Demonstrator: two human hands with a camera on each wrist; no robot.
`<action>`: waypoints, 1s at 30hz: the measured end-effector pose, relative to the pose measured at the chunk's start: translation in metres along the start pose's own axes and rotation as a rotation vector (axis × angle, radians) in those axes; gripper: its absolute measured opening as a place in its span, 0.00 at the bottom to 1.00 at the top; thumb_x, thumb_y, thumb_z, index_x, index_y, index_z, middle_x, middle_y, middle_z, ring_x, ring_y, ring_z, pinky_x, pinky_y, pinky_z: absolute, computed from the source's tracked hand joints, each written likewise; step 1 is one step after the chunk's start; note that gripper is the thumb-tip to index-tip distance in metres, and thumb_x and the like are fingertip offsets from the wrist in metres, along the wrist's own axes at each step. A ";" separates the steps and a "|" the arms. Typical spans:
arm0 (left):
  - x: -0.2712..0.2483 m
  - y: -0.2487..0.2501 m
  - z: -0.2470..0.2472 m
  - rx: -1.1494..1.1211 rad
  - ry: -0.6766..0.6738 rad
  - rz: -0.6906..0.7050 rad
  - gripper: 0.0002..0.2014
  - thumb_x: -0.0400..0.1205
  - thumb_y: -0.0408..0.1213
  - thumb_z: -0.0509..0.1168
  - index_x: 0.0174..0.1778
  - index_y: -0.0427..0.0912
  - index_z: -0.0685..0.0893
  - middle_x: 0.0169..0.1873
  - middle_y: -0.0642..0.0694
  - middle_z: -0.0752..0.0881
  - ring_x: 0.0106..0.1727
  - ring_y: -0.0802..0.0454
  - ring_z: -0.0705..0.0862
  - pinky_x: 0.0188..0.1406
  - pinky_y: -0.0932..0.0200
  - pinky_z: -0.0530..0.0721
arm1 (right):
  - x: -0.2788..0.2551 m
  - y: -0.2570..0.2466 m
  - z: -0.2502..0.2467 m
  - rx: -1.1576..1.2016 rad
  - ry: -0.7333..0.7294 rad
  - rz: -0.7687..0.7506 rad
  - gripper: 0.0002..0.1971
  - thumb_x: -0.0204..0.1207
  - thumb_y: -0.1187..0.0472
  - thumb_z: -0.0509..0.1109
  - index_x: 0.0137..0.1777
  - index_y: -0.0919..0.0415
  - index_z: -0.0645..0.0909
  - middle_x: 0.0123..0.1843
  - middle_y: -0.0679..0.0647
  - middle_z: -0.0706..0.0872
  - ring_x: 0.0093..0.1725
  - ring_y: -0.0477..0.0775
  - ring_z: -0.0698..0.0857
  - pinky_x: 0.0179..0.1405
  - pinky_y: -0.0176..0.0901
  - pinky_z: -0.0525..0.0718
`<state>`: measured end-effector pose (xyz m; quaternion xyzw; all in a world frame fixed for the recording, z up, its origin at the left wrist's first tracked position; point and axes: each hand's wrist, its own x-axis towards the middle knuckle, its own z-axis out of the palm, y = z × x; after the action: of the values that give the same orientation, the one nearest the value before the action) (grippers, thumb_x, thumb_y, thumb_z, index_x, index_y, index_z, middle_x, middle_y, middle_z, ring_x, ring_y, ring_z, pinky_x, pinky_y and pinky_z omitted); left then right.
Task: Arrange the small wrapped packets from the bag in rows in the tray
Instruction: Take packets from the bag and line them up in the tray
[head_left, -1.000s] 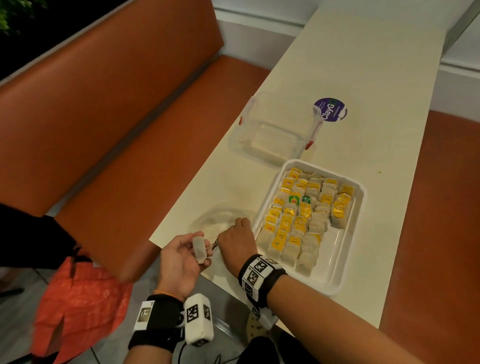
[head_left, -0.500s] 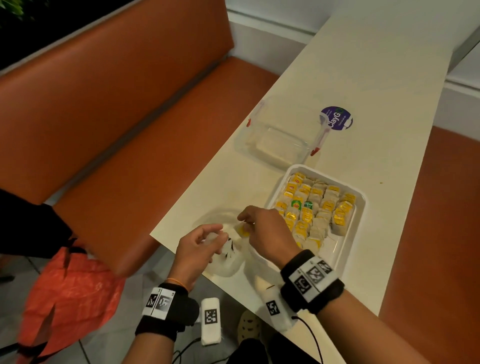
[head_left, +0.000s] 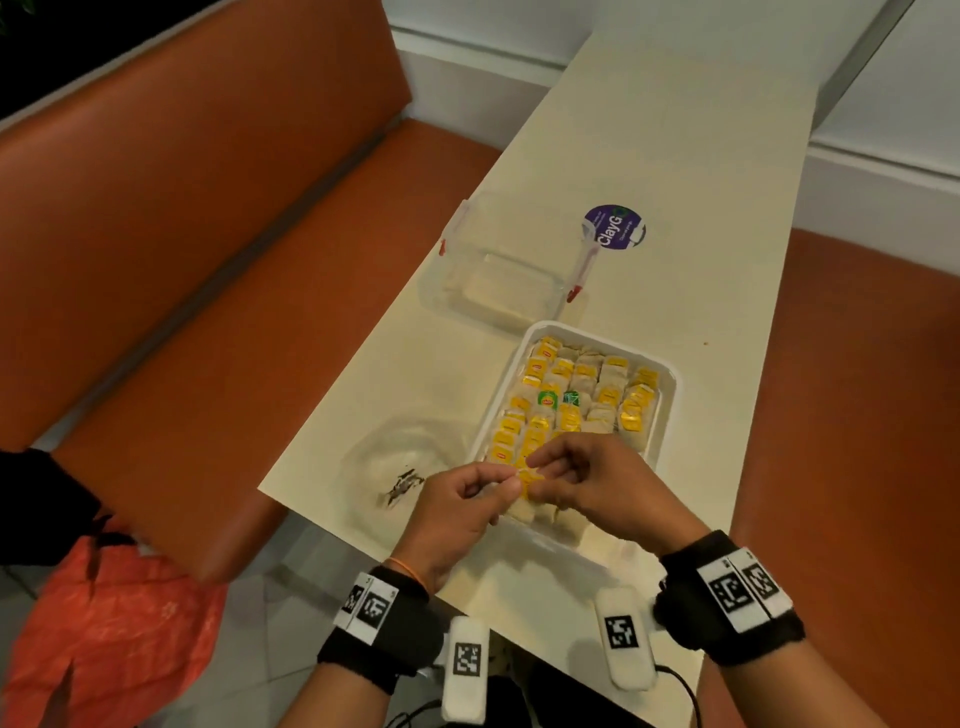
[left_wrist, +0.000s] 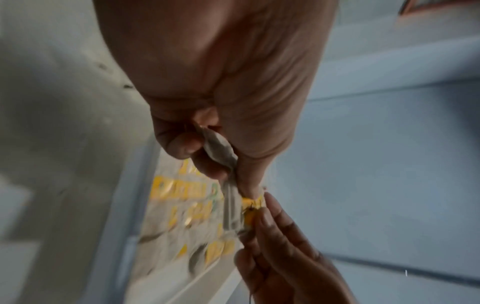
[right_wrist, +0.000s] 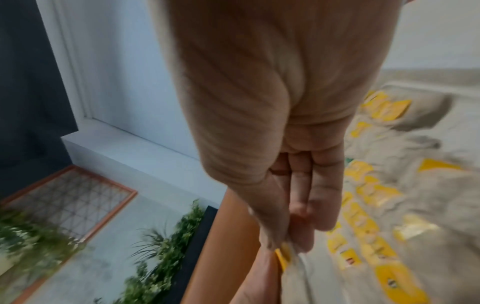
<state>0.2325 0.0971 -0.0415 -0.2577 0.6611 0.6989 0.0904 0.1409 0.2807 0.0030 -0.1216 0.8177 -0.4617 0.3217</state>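
Observation:
The white tray (head_left: 671, 395) holds rows of small wrapped packets (head_left: 561, 410), most with yellow tags and two with green. Over its near left corner both hands meet on one wrapped packet (head_left: 525, 477). My left hand (head_left: 506, 480) pinches the pale packet body (left_wrist: 221, 151) between thumb and fingers. My right hand (head_left: 537, 462) pinches its yellow tag (left_wrist: 250, 207), which also shows in the right wrist view as the yellow tag (right_wrist: 283, 253). The clear plastic bag (head_left: 402, 460) lies flat on the table left of the tray. The tray's near rows are hidden by my hands.
A clear lidded container (head_left: 498, 270) stands just beyond the tray, near a purple sticker (head_left: 614, 227). Orange benches (head_left: 208, 260) flank the narrow cream table (head_left: 675, 156). An orange bag (head_left: 104, 639) lies on the floor at the lower left.
Both hands have moved right from the clear bag to the tray's near left corner. The right hand, which was at the bag, now pinches the tag of the packet that the left hand holds.

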 end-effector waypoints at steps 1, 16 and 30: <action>-0.001 -0.003 0.009 -0.008 -0.016 -0.017 0.05 0.81 0.38 0.79 0.52 0.47 0.96 0.33 0.54 0.90 0.32 0.57 0.80 0.30 0.68 0.78 | -0.004 0.008 -0.005 -0.011 0.028 0.024 0.12 0.71 0.60 0.87 0.52 0.51 0.92 0.42 0.50 0.93 0.39 0.46 0.91 0.44 0.38 0.90; -0.001 -0.007 0.023 0.021 -0.143 -0.123 0.14 0.84 0.30 0.73 0.66 0.46 0.88 0.46 0.41 0.96 0.52 0.44 0.95 0.51 0.54 0.90 | 0.043 0.090 -0.068 -0.454 0.341 0.253 0.04 0.77 0.55 0.81 0.47 0.45 0.90 0.47 0.46 0.92 0.51 0.51 0.89 0.52 0.45 0.84; -0.001 -0.007 0.020 -0.023 -0.127 -0.114 0.15 0.83 0.28 0.74 0.64 0.44 0.88 0.45 0.39 0.95 0.50 0.44 0.95 0.43 0.60 0.87 | 0.064 0.095 -0.063 -0.782 0.481 0.278 0.08 0.79 0.57 0.73 0.51 0.45 0.92 0.50 0.49 0.94 0.54 0.60 0.87 0.61 0.52 0.75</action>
<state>0.2315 0.1176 -0.0471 -0.2511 0.6303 0.7150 0.1687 0.0605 0.3432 -0.0795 -0.0126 0.9898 -0.0871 0.1123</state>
